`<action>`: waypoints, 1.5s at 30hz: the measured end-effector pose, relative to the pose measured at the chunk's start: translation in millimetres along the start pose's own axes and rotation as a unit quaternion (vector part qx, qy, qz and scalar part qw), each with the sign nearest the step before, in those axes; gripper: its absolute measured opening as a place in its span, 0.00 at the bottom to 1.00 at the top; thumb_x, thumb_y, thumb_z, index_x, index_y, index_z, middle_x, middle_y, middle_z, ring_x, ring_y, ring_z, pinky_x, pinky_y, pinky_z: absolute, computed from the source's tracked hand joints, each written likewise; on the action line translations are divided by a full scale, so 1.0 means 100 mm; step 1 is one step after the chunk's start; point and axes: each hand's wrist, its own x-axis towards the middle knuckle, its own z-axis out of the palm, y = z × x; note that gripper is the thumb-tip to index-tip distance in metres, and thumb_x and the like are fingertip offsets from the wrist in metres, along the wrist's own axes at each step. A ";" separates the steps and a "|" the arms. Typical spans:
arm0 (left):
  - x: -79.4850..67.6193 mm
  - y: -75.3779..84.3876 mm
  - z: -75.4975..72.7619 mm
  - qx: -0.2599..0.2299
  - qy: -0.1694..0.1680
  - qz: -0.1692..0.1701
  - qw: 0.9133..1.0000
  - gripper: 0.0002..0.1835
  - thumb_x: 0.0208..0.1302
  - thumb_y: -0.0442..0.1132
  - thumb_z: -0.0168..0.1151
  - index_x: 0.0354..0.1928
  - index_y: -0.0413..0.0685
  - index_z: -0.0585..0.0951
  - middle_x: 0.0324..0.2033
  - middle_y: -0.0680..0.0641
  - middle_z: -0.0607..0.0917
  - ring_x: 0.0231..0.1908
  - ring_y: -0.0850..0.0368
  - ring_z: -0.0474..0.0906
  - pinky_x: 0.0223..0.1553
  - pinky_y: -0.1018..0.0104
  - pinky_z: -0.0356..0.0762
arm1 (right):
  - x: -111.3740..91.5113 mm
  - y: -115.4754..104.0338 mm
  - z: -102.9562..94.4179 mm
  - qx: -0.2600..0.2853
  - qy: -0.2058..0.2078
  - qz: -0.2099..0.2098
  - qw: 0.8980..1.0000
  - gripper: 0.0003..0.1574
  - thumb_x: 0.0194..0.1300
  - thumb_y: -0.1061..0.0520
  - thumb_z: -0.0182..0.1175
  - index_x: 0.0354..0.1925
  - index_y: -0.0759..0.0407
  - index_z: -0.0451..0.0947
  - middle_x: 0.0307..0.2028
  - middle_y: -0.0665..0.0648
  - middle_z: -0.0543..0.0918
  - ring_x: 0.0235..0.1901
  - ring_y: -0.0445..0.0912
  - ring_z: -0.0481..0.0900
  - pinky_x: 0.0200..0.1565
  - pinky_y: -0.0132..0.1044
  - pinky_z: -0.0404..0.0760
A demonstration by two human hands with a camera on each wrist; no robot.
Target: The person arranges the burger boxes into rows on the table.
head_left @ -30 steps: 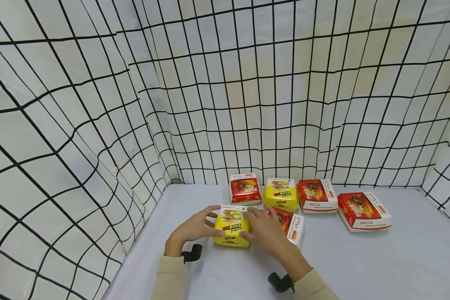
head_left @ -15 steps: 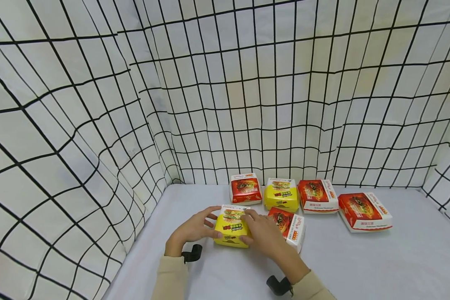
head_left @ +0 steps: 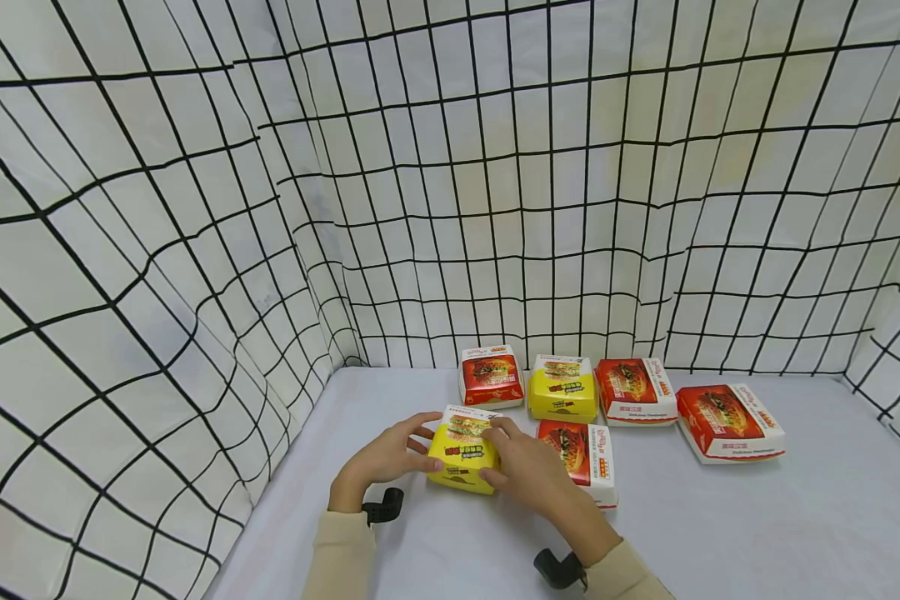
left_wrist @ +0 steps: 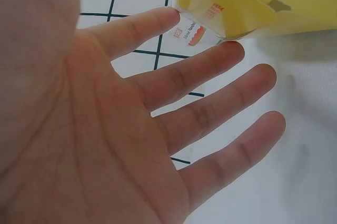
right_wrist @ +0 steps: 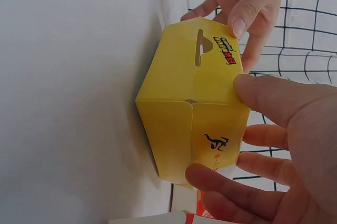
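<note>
A yellow burger box [head_left: 465,448] sits at the middle left of the table, turned slightly, between both hands. My left hand [head_left: 393,452] holds its left end, the thumb on the front edge. In the left wrist view the index and middle fingertips meet the box corner, while the other fingers [left_wrist: 226,155] stand straight and apart from it. From the other end my right hand [head_left: 528,467] grips the box, its thumb [right_wrist: 263,87] on the upper front edge and fingers along the side. A red-and-white burger box [head_left: 579,458] lies close to the right hand, partly behind it.
Behind stand a red burger box [head_left: 492,379], another yellow burger box [head_left: 562,387] and two more red-and-white boxes, one [head_left: 633,392] beside the yellow one and one [head_left: 730,422] farther right. White cloth with black netting [head_left: 495,208] walls the white table [head_left: 720,533].
The held yellow box has turned slightly between the hands. The red-and-white box beside the right hand has swung round to lie straighter. My right hand has shifted a little left.
</note>
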 end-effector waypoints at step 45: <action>0.04 -0.10 0.00 0.008 0.026 0.013 1.000 0.28 0.61 0.54 0.64 0.64 0.65 0.71 0.55 0.44 0.79 0.52 0.49 0.76 0.46 0.50 0.77 | 0.00 0.02 0.03 0.048 -0.009 0.046 0.998 0.52 0.53 0.34 0.67 0.70 0.48 0.60 0.70 0.61 0.61 0.49 0.56 0.80 0.43 0.55 0.81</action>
